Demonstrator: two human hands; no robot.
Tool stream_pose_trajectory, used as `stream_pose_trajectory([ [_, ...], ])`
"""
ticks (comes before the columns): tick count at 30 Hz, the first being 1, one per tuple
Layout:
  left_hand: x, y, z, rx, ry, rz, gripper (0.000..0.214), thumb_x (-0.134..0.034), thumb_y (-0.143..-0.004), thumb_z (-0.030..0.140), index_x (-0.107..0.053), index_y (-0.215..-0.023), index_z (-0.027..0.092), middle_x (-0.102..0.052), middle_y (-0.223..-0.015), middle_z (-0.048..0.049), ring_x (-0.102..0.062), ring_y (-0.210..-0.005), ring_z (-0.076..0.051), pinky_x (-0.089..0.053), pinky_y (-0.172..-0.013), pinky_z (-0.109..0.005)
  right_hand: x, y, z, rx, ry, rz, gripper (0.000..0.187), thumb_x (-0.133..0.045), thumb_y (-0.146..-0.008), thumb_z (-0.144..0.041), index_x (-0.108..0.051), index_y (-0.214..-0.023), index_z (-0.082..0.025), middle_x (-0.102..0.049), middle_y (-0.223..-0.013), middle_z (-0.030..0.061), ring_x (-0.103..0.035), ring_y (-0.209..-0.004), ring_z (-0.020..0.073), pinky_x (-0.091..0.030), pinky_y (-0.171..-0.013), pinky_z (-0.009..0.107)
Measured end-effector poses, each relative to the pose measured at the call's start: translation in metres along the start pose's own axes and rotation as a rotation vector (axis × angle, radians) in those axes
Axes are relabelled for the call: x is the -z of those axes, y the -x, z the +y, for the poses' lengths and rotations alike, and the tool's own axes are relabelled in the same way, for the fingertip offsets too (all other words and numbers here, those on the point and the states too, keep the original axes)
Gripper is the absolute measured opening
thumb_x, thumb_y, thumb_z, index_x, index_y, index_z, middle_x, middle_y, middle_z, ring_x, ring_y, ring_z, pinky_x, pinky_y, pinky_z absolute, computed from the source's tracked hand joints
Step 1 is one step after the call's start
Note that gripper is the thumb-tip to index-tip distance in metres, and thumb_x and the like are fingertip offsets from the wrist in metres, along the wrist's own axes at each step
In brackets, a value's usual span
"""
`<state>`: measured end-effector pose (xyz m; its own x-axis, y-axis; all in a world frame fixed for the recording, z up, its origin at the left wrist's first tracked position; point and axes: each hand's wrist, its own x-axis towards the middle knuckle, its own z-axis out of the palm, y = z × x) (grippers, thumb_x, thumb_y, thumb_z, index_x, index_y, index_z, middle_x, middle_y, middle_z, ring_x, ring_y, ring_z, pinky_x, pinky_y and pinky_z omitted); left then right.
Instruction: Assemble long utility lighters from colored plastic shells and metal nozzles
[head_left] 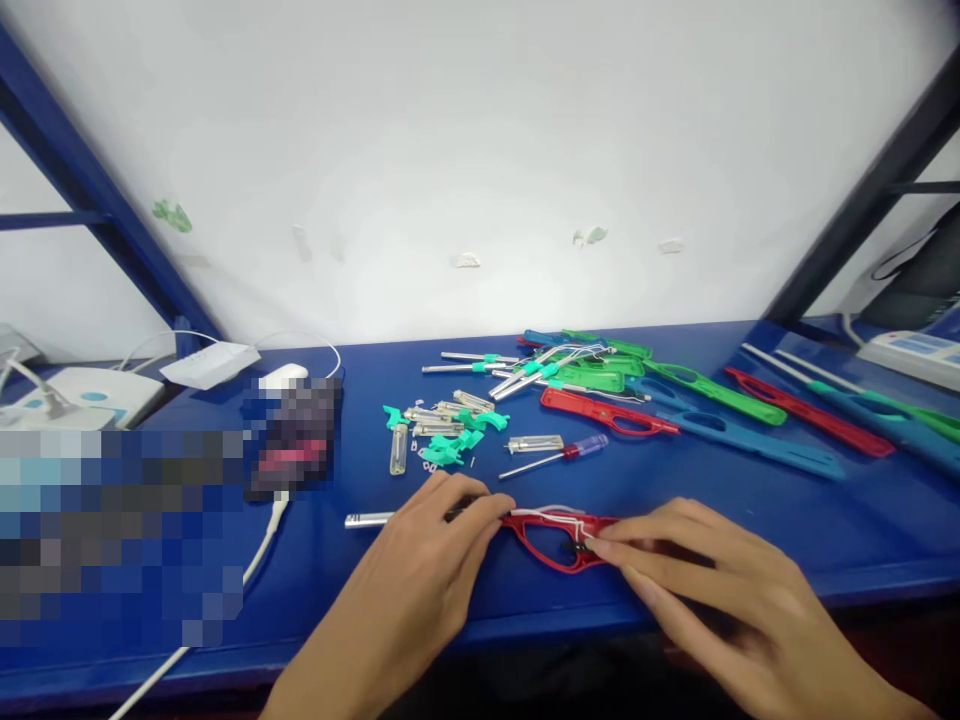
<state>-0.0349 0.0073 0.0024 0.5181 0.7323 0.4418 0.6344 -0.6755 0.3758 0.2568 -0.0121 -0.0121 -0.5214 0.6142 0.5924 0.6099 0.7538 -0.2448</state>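
A red long-neck lighter casing half (547, 552) lies on the blue table near its front edge. Its metal tube (367, 520) sticks out to the left from under my left hand (442, 535). The fingers of that hand are closed around the joint of tube and casing. White wires (551, 513) run along the casing's top edge toward my right hand (690, 565). My right thumb and fingertips pinch the casing's right end, beside a small black part (576, 547). Those fingertips hide the far end of the casing.
Beyond my hands lie a screwdriver (570, 453), clear fuel tanks (399, 450) and green triggers (454, 447). Metal lighter tubes (525, 378) and red, green and blue casings (750, 440) spread rightward. A white cable (259, 555) crosses the left side; blue frame posts (862, 170) rise at both sides.
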Motion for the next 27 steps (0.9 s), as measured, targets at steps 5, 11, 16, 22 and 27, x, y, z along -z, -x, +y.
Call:
stream_pose_trajectory([
  [5, -0.001, -0.003, 0.003, -0.017, -0.045, 0.054, 0.015, -0.054, -0.108, 0.017, -0.067, -0.114, 0.021, -0.067, -0.102, -0.0048, -0.064, -0.092, -0.023, -0.057, -0.081, -0.039, -0.001, 0.004, 0.002, 0.031, 0.002, -0.032, 0.037, -0.06, -0.101, -0.017, -0.071, -0.134, -0.03, -0.078, -0.112, 0.0049, -0.072, -0.098, 0.019, -0.064, -0.081, 0.031],
  [11, -0.001, -0.003, 0.005, -0.007, -0.047, 0.072, 0.016, -0.054, -0.105, 0.013, -0.068, -0.108, 0.02, -0.067, -0.099, -0.0053, -0.062, -0.089, -0.023, -0.055, -0.08, -0.041, -0.001, 0.009, 0.006, 0.066, 0.008, -0.095, 0.044, -0.062, -0.099, -0.016, -0.067, -0.141, -0.029, -0.078, -0.117, 0.0064, -0.072, -0.101, 0.021, -0.064, -0.083, 0.034],
  [16, 0.001, -0.002, 0.009, 0.01, -0.023, 0.045, 0.017, -0.055, -0.103, 0.01, -0.068, -0.105, 0.02, -0.067, -0.099, -0.0054, -0.061, -0.09, -0.023, -0.055, -0.081, -0.041, 0.0, 0.008, 0.005, 0.067, -0.025, -0.092, 0.056, -0.062, -0.097, -0.013, -0.06, -0.15, -0.032, -0.078, -0.119, 0.0063, -0.074, -0.101, 0.0223, -0.065, -0.079, 0.034],
  [22, 0.002, -0.002, 0.01, 0.014, 0.013, 0.049, 0.018, -0.054, -0.105, 0.013, -0.068, -0.113, 0.017, -0.068, -0.105, -0.0069, -0.063, -0.095, -0.023, -0.056, -0.086, -0.041, -0.003, 0.01, 0.004, -0.004, -0.032, -0.037, 0.043, -0.063, -0.097, -0.018, -0.071, -0.136, -0.035, -0.08, -0.115, 0.0049, -0.076, -0.099, 0.0245, -0.066, -0.083, 0.039],
  [27, 0.002, 0.001, 0.01, 0.004, 0.005, 0.077, 0.026, -0.053, -0.104, 0.01, -0.068, -0.125, 0.013, -0.069, -0.109, -0.0087, -0.063, -0.1, -0.023, -0.057, -0.094, -0.041, 0.01, 0.006, -0.004, -0.141, -0.128, 0.019, 0.03, -0.06, -0.101, -0.024, -0.076, -0.123, -0.037, -0.079, -0.114, 0.0012, -0.078, -0.096, 0.021, -0.066, -0.079, 0.028],
])
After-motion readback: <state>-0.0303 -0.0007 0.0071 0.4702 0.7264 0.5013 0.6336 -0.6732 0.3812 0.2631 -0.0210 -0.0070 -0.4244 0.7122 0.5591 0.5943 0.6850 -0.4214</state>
